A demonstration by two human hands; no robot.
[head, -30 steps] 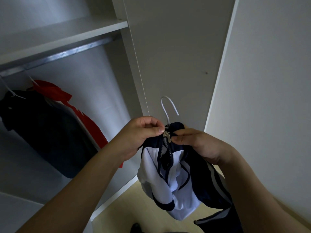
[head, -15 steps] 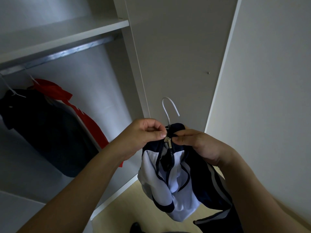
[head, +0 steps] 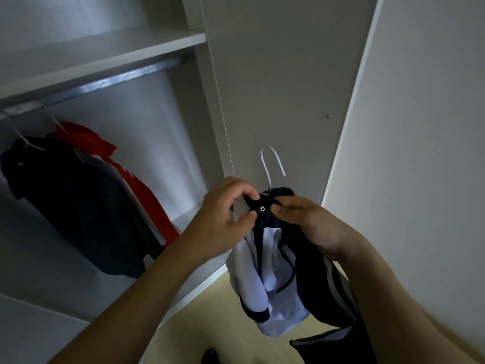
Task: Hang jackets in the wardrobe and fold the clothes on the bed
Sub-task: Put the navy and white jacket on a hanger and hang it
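A navy and white zip jacket (head: 273, 274) hangs in front of me on a white wire hanger (head: 270, 164) whose hook sticks up above the collar. My left hand (head: 225, 214) pinches the left side of the dark collar. My right hand (head: 301, 219) pinches the right side of the collar beside the metal zip pull (head: 262, 208). The jacket body droops below both hands, with a striped navy sleeve trailing to the lower right. The hanger's shoulders are hidden inside the jacket.
The open wardrobe has a metal rail (head: 105, 84) under a white shelf (head: 105, 56). A dark jacket (head: 73, 206) and a red and white garment (head: 136, 185) hang on the rail at left. A wardrobe door (head: 275, 88) stands ahead, a wall at right, pale floor (head: 210, 324) below.
Both hands and the jacket stayed nearly in place. The zip pull has reached the top of the collar and my fingers have shifted their pinch on the collar edges.
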